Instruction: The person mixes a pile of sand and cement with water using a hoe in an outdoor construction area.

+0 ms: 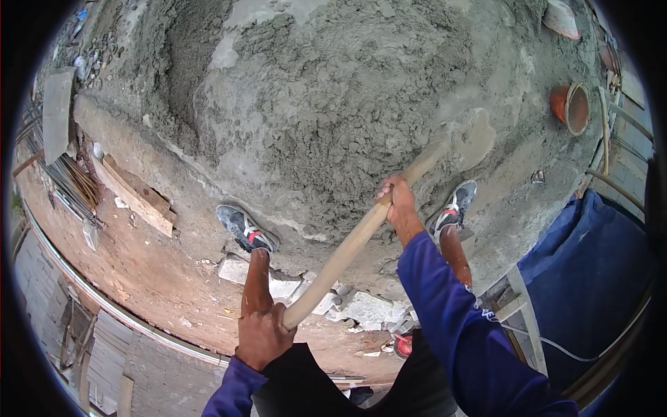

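My right hand [400, 203] is wrapped round the middle of a long wooden handle, which belongs to a shovel [354, 242]. Down at the handle's end, my left hand [264, 336] is closed on it near my left knee. The shovel's head is coated in grey mix and rests at the right side of a broad heap of wet mortar [347, 104], so its edges are hard to make out. My left shoe [244, 228] and right shoe [453, 207] stand apart at the near edge of the heap.
An orange bucket [571, 108] lies tipped at the right, with another pale container [561, 19] beyond it. Blue sheeting [590, 278] covers the lower right. Broken blocks [368, 308] lie behind my feet. Wooden planks [132, 194] and metal rods [73, 182] lie at the left.
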A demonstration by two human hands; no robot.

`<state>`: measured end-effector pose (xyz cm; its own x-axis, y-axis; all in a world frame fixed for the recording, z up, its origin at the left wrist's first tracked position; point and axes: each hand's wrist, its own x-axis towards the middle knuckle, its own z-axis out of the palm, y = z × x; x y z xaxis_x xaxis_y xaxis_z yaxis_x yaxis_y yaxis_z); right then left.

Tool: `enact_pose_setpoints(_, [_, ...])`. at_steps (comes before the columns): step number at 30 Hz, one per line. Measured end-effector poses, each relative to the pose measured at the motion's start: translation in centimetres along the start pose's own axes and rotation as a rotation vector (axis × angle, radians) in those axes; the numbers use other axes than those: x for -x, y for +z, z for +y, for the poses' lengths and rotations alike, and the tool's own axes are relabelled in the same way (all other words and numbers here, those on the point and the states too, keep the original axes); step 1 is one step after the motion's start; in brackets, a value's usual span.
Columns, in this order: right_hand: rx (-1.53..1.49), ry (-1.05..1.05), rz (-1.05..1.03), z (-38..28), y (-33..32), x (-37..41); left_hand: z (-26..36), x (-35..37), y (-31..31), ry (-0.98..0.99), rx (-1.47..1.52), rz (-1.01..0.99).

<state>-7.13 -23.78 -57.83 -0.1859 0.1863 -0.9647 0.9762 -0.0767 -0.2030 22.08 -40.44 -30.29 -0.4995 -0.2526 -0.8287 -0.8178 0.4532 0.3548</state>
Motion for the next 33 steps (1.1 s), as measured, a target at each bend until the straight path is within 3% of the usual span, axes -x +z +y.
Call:
enact_pose_setpoints(5, [-0.187,-0.009,-0.043,11.8,5.3,15.0,-24.5,1.8,-2.4,0.082,-0.154,0.009])
enact_pose_setpoints(8, [-0.117,-0.155,0.005,13.6,6.4,26.0,-29.6,5.7,-2.6,0.086,-0.092,0.050])
enact_pose_setpoints(11, [-0.078,-0.151,0.041,14.5,5.2,33.2,-27.4,13.6,-5.2,0.072,-0.043,0.080])
enact_pose_setpoints(14, [0.016,-0.093,-0.072,15.0,6.4,33.6,-24.6,21.0,-5.9,-0.035,-0.020,0.128])
enact_pose_setpoints(15, [0.043,-0.040,-0.063,15.7,7.2,30.4,-23.6,21.2,-5.4,-0.101,-0.057,0.119])
enact_pose_setpoints(18, [0.101,0.167,-0.047,15.1,12.6,13.1,-17.4,11.0,-1.6,-0.335,-0.079,0.179])
enact_pose_setpoints(21, [0.290,0.026,0.020,9.9,16.0,4.4,-11.1,2.7,1.7,-0.457,0.007,0.178])
enact_pose_setpoints(25, [0.300,-0.151,-0.026,-1.3,12.6,3.8,-3.7,-2.7,5.3,-0.337,0.086,0.048])
enact_pose_setpoints(29, [0.431,-0.308,0.037,-10.3,10.2,1.9,4.0,-7.1,10.3,-0.243,0.247,0.138])
enact_pose_setpoints(33, [0.475,-0.654,0.000,-20.3,8.5,4.0,10.6,-11.1,12.6,-0.058,0.494,0.108])
